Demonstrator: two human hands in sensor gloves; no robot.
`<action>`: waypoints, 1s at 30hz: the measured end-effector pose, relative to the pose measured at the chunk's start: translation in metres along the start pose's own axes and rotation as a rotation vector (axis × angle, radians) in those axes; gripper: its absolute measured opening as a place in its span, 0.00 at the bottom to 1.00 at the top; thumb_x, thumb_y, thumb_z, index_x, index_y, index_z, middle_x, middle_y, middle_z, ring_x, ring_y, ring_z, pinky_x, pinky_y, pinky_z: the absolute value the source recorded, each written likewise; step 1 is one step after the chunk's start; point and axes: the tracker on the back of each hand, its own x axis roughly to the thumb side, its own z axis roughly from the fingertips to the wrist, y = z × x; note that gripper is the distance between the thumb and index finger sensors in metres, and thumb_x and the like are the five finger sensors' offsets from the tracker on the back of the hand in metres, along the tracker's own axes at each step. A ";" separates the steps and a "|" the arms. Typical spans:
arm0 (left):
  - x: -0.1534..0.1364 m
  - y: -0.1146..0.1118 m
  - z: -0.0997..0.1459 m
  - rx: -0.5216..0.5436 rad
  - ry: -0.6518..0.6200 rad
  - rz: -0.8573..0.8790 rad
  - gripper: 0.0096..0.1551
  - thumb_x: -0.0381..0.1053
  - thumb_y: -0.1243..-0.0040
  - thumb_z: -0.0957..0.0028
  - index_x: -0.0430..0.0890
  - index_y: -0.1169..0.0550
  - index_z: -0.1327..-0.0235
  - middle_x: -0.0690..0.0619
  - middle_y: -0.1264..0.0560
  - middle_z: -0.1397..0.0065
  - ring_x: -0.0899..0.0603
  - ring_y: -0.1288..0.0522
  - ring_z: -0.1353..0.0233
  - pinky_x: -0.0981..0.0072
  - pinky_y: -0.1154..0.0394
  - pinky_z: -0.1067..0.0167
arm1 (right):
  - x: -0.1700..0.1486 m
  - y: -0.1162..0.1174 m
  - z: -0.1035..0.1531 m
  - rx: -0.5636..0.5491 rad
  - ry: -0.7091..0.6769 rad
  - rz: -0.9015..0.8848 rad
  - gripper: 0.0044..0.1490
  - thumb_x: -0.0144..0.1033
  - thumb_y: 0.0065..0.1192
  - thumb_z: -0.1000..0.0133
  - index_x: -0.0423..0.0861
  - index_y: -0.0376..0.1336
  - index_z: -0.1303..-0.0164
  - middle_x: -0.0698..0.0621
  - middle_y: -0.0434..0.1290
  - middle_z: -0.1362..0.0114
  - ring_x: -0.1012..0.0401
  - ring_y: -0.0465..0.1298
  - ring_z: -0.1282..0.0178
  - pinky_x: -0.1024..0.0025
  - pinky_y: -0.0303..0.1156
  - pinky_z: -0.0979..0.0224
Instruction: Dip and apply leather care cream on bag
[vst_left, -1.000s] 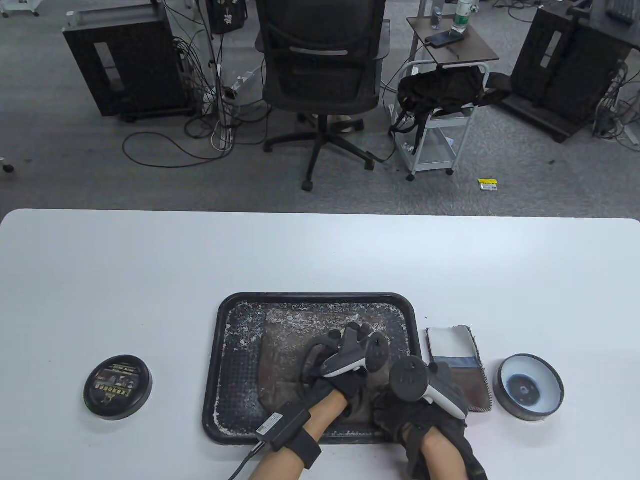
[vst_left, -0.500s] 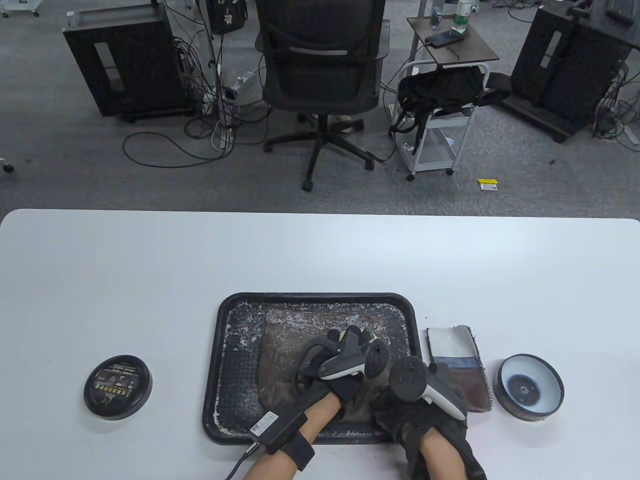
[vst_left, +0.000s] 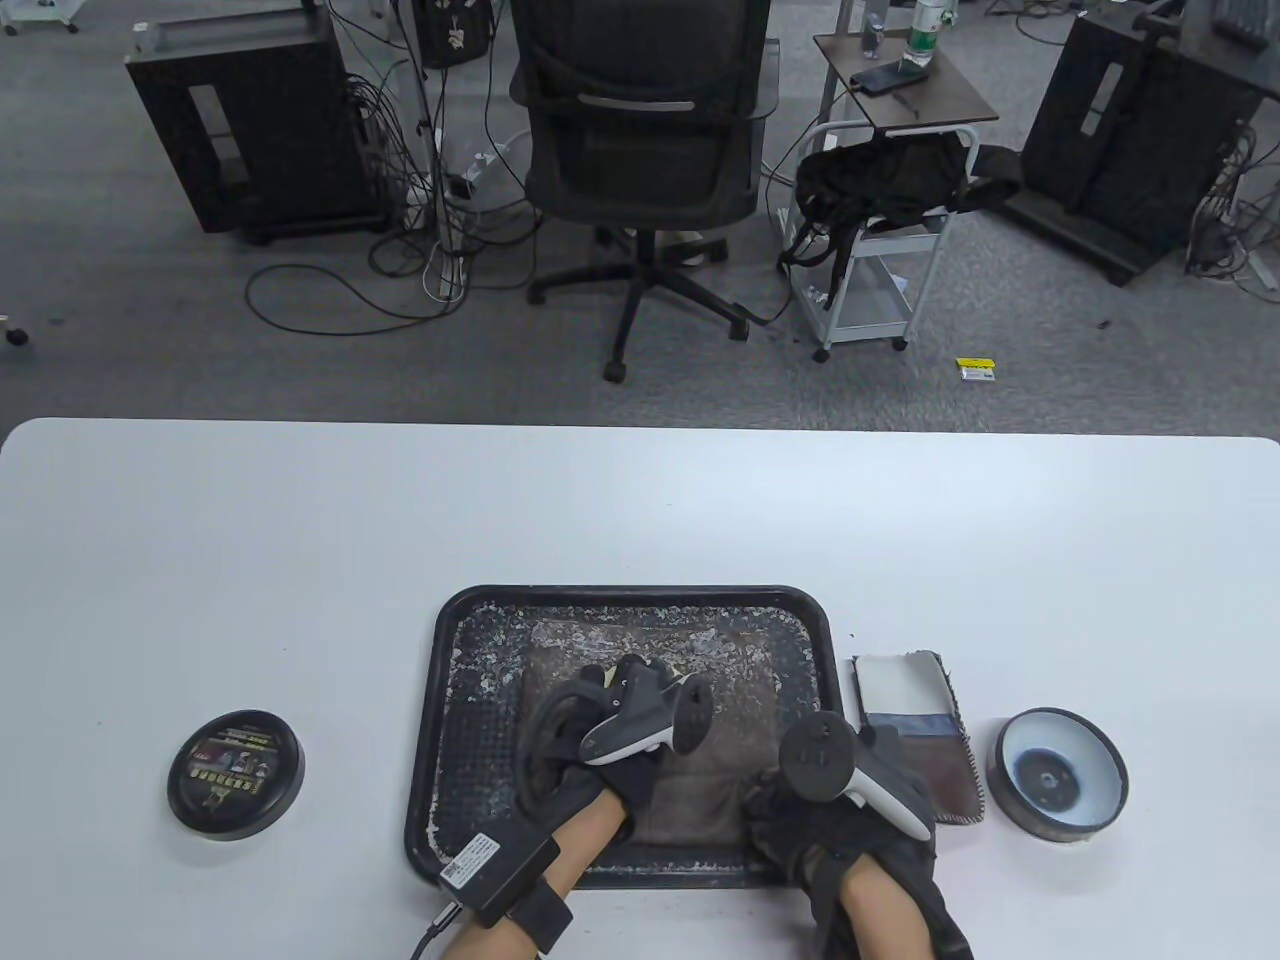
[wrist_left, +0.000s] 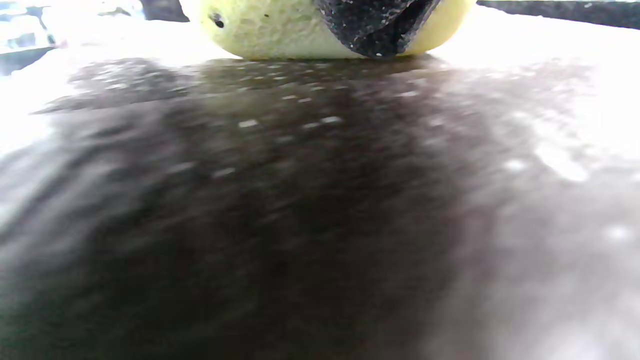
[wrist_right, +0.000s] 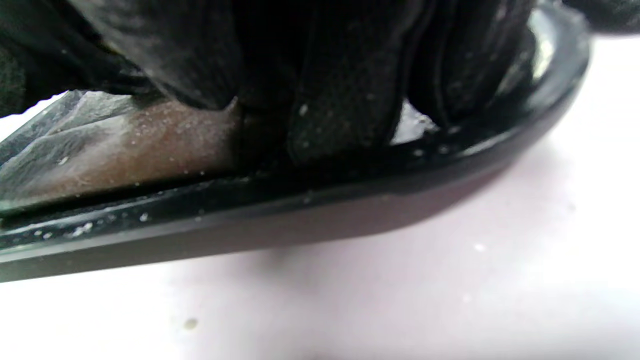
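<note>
Left hand (vst_left: 610, 755) has slid leftward across the bag (vst_left: 720, 690) compared with a second ago: it was over the bag's middle-right, now over its left part. Reads as a rubbing stroke, so cream application is underway. Left wrist view shows a yellow sponge (wrist_left: 280, 30) at the top edge, a gloved fingertip curled over it, sponge pressed on the dark speckled leather; so the left grip is holding the sponge.

Right hand (vst_left: 840, 830) unchanged, at the tray's (vst_left: 440, 640) near right corner; its fingers (wrist_right: 340, 110) press down on the bag edge, seemingly steadying it. Cannot tell if they curl round the edge.

Bag lies flat in the black tray, on the white surface (vst_left: 300, 540). White flecks cover bag and tray floor.

Open cream tin (vst_left: 1057, 775) sits right of the tray, lid (vst_left: 235, 772) far left, cloth (vst_left: 915, 735) between tray and tin.

Judgement: mid-application; a re-dip is likely due once the sponge runs dry.
</note>
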 end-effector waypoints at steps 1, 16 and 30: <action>-0.006 -0.001 0.002 -0.003 0.011 0.007 0.37 0.48 0.42 0.52 0.66 0.42 0.30 0.62 0.46 0.18 0.48 0.45 0.16 0.43 0.43 0.22 | 0.000 0.000 0.000 0.000 0.000 0.001 0.31 0.40 0.67 0.50 0.47 0.70 0.36 0.47 0.64 0.25 0.59 0.85 0.54 0.53 0.79 0.43; -0.052 -0.009 0.024 -0.020 0.098 0.015 0.37 0.48 0.41 0.52 0.67 0.41 0.31 0.64 0.46 0.18 0.49 0.47 0.16 0.42 0.45 0.21 | 0.001 0.001 0.000 -0.004 0.008 0.010 0.30 0.41 0.67 0.50 0.47 0.71 0.36 0.47 0.64 0.26 0.60 0.85 0.54 0.54 0.79 0.43; -0.089 -0.008 0.039 -0.120 0.307 0.111 0.38 0.48 0.42 0.52 0.64 0.42 0.30 0.59 0.45 0.19 0.45 0.43 0.17 0.39 0.39 0.25 | 0.003 0.004 0.002 0.005 0.002 0.024 0.32 0.41 0.67 0.50 0.47 0.69 0.35 0.47 0.62 0.25 0.58 0.84 0.51 0.53 0.78 0.40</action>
